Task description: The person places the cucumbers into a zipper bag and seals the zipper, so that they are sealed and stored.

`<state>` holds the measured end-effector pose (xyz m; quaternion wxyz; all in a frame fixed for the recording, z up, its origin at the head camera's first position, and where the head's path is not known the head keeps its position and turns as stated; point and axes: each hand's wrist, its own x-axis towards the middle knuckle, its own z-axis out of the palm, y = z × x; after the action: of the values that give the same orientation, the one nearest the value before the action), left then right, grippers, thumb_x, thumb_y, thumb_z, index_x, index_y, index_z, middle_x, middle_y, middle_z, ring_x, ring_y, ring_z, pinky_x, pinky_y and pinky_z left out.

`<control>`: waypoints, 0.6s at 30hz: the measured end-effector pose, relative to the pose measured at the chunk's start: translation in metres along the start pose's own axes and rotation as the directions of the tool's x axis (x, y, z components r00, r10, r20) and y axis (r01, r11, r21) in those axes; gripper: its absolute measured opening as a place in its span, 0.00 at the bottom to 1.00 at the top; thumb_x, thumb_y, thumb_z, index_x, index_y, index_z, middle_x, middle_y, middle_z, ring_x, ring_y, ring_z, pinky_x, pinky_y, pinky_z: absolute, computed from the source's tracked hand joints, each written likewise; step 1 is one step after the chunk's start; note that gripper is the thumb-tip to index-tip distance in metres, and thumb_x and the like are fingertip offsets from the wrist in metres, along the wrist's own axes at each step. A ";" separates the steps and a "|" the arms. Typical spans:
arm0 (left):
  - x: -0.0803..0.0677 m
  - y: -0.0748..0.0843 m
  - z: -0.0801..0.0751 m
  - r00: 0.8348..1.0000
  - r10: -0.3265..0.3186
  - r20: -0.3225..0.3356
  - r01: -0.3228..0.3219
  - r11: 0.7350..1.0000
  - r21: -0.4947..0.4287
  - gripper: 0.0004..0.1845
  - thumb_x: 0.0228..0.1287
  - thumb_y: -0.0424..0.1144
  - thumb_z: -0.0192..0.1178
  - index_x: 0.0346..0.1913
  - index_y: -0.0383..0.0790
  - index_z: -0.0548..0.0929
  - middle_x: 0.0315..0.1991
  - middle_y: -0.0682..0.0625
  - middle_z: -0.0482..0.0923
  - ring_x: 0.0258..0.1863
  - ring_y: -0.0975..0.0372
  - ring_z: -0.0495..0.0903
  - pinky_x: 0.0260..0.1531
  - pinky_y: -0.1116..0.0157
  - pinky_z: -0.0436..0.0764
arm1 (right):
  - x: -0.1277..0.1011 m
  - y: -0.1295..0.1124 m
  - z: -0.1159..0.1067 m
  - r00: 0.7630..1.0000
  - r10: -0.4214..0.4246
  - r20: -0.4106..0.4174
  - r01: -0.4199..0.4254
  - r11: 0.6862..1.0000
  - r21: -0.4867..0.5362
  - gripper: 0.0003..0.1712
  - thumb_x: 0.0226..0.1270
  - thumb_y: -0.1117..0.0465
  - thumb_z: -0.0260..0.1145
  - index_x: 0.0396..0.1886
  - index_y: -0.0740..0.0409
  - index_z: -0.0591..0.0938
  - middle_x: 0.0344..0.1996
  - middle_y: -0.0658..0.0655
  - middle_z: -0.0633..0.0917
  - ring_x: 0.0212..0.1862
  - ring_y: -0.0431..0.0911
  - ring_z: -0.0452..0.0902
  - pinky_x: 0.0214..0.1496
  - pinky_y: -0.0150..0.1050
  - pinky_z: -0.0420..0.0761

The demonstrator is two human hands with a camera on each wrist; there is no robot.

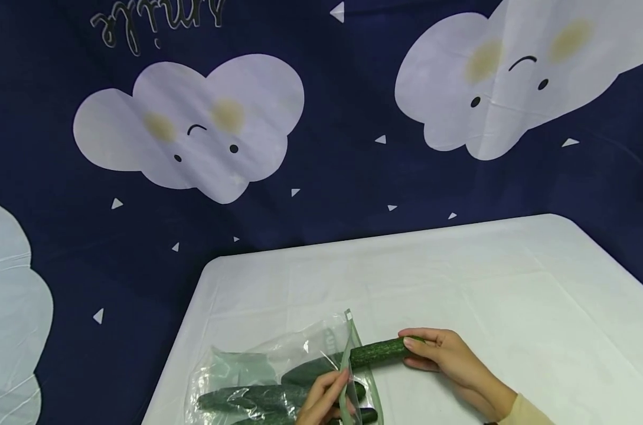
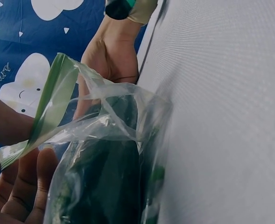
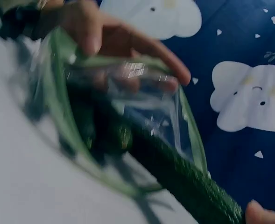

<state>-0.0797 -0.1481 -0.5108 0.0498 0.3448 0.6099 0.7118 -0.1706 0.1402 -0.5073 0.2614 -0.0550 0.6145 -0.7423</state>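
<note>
The cucumber (image 1: 377, 352), dark green and bumpy, sits half inside our clear zip bag (image 1: 278, 378); our right hand (image 1: 449, 360) grips its end, our left hand (image 1: 321, 401) pinches the bag's mouth.

cucumber (image 1: 378, 352): dark green, level, half inside | bag (image 1: 278, 378): clear, mouth open

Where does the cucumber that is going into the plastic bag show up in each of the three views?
Head: the cucumber lies low, centre, right hand gripping its outer end.
Left wrist: only a dark shape inside the bag, centre; cannot tell which cucumber.
Right wrist: lower right, running diagonally into the bag's mouth.
Shared landmark: the bag's green zip strip.
</note>
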 end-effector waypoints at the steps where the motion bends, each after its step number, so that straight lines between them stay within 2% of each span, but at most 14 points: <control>1: 0.000 0.001 0.000 1.000 -0.008 0.002 0.008 1.000 -0.006 0.31 0.66 0.16 0.40 0.71 0.29 0.51 0.63 0.50 0.55 0.45 0.61 0.73 0.37 0.59 0.81 | 0.000 0.000 0.003 1.000 0.010 -0.010 -0.010 1.000 0.019 0.29 0.66 0.57 0.62 0.60 0.73 0.71 0.59 0.64 0.71 0.50 0.51 0.77 0.51 0.45 0.76; 4: 0.000 0.002 0.000 0.998 -0.060 -0.011 0.059 0.997 -0.042 0.29 0.69 0.18 0.37 0.72 0.34 0.53 0.62 0.51 0.57 0.45 0.62 0.73 0.38 0.60 0.81 | 0.001 0.001 0.011 0.999 0.042 -0.014 -0.041 0.995 0.088 0.29 0.66 0.57 0.63 0.60 0.73 0.71 0.58 0.63 0.72 0.52 0.51 0.76 0.53 0.45 0.75; 6: -0.001 0.002 -0.001 0.997 -0.069 -0.014 0.069 0.996 -0.052 0.29 0.70 0.18 0.35 0.72 0.34 0.53 0.61 0.50 0.57 0.45 0.62 0.73 0.38 0.60 0.81 | 0.003 0.003 0.017 0.999 0.033 0.017 -0.034 0.996 0.088 0.28 0.66 0.58 0.62 0.59 0.73 0.71 0.56 0.62 0.74 0.51 0.52 0.76 0.53 0.45 0.75; 10: -0.002 -0.001 -0.002 1.000 -0.030 0.007 0.030 0.999 -0.026 0.30 0.68 0.16 0.35 0.72 0.31 0.51 0.62 0.47 0.56 0.45 0.61 0.73 0.38 0.60 0.81 | 0.007 0.007 0.027 0.998 -0.020 0.054 0.018 0.999 0.045 0.27 0.67 0.60 0.62 0.58 0.74 0.71 0.51 0.61 0.78 0.49 0.53 0.78 0.50 0.45 0.77; 12: -0.002 -0.002 -0.004 1.000 -0.004 0.020 0.005 1.000 -0.019 0.29 0.68 0.15 0.34 0.71 0.28 0.50 0.63 0.47 0.55 0.45 0.60 0.73 0.37 0.59 0.81 | 0.009 0.009 0.031 0.999 -0.036 0.033 0.035 0.999 0.038 0.27 0.67 0.60 0.62 0.58 0.75 0.71 0.51 0.62 0.79 0.48 0.53 0.79 0.49 0.45 0.78; 15: -0.001 -0.001 -0.007 0.999 -0.036 0.037 0.038 0.997 -0.060 0.29 0.70 0.17 0.30 0.72 0.32 0.49 0.63 0.52 0.55 0.46 0.63 0.72 0.39 0.60 0.81 | 0.013 0.009 0.040 0.999 -0.029 -0.033 0.032 0.997 0.076 0.29 0.65 0.59 0.64 0.59 0.76 0.70 0.50 0.63 0.79 0.48 0.53 0.79 0.49 0.44 0.78; 17: -0.001 -0.002 -0.008 0.998 -0.033 0.056 0.036 0.997 -0.067 0.29 0.70 0.18 0.30 0.73 0.32 0.48 0.64 0.53 0.54 0.47 0.62 0.71 0.39 0.60 0.80 | 0.016 0.009 0.048 0.998 -0.021 -0.063 0.027 0.995 0.101 0.31 0.64 0.58 0.65 0.59 0.75 0.70 0.50 0.64 0.80 0.48 0.53 0.79 0.49 0.43 0.78; 18: -0.001 -0.002 -0.009 0.997 -0.023 0.069 0.027 0.998 -0.049 0.29 0.70 0.18 0.33 0.73 0.32 0.47 0.64 0.52 0.53 0.47 0.62 0.71 0.40 0.60 0.80 | 0.017 0.010 0.052 0.997 -0.017 -0.073 0.025 0.993 0.111 0.31 0.63 0.57 0.65 0.59 0.75 0.71 0.50 0.64 0.80 0.48 0.53 0.79 0.49 0.43 0.78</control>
<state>-0.0842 -0.1553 -0.5135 0.0882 0.3598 0.5940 0.7141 -0.1614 0.0855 -0.5083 0.2340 -0.0202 0.5802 -0.7799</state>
